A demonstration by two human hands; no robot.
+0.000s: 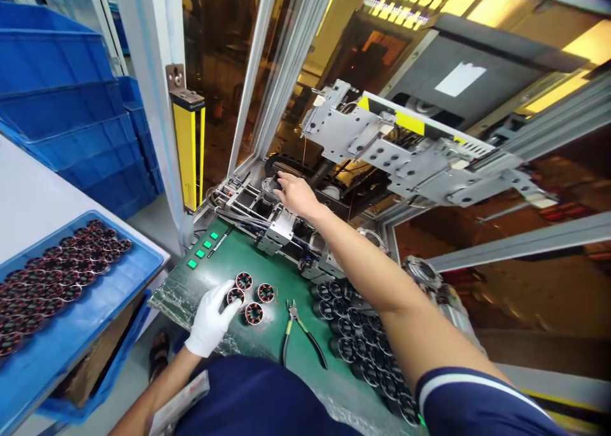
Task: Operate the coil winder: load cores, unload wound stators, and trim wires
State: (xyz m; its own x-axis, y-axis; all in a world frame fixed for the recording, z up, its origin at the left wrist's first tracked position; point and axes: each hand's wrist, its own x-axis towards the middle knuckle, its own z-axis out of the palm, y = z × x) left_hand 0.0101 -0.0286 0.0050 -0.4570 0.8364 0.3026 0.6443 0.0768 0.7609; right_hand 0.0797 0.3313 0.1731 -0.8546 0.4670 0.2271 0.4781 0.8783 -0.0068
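Note:
My left hand [212,318], in a white glove, is closed around a small motor stator [235,297] on the green worktop [210,293]. It is a round ring with dark and copper-red windings. Three similar stators, one of them a stator [266,293] to the right, stand close by. My right hand [298,196] is bare and reaches over into the machine. Its fingers are stretched out and slightly apart at a round metal fixture [268,186], touching or just above it; their tips partly cover what sits there.
Cutting pliers [294,324] lie on the worktop, beside rows of black ring housings [356,337]. A blue tray [138,258] full of stators is at left, near stacked blue crates [57,86]. Above my right arm hangs a metal machine head [382,149]; a yellow light barrier [188,156] edges the opening.

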